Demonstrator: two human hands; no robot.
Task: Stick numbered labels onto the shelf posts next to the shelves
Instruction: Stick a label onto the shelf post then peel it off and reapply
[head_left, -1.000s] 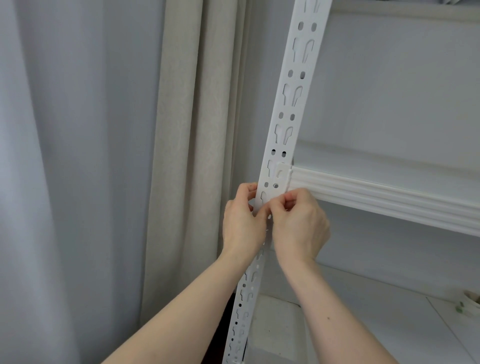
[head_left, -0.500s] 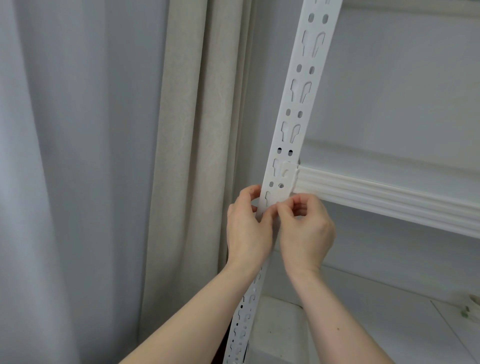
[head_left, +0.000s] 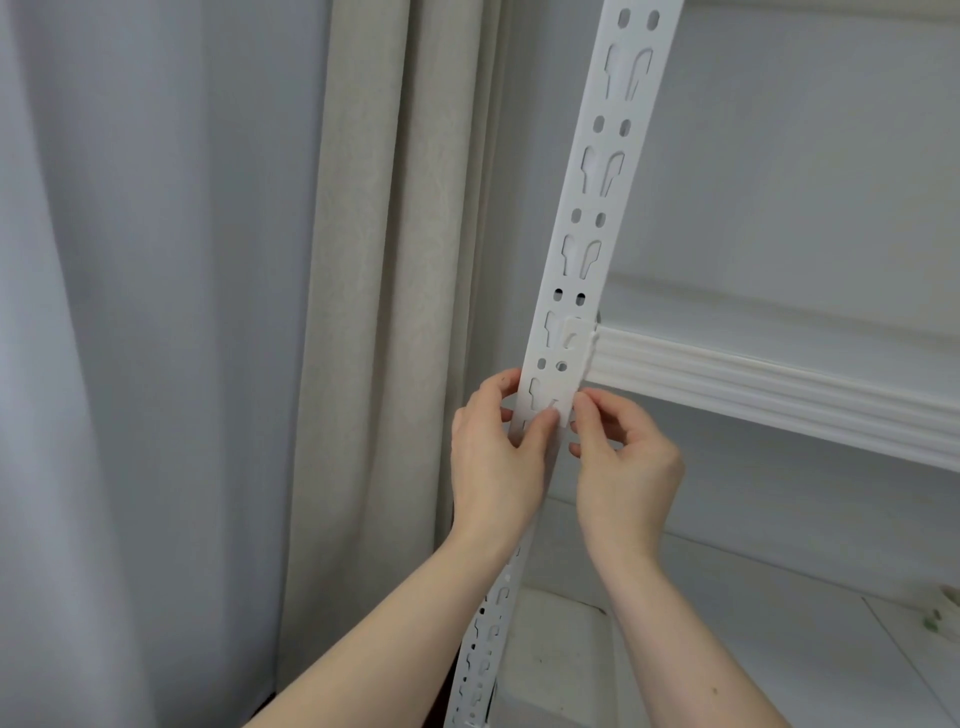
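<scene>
A white perforated shelf post slants from the top right down to the bottom centre. A white ribbed shelf beam meets it on the right. Just below that joint, my left hand grips the post, fingers curled behind its left edge and thumb pressing on its front. A small white label lies on the post under that thumb, hard to tell from the white metal. My right hand pinches the label's right edge at the post with thumb and fingertips. No number is readable on it.
A grey curtain and a beige curtain hang to the left of the post. Below the beam lies a lower white shelf board, with a small roll-like object at its right edge. A pale wall stands behind the shelves.
Both hands stay at the same spot on the post just below the beam. My right fingertips have shifted slightly at the label's edge, and the view has drifted a little.
</scene>
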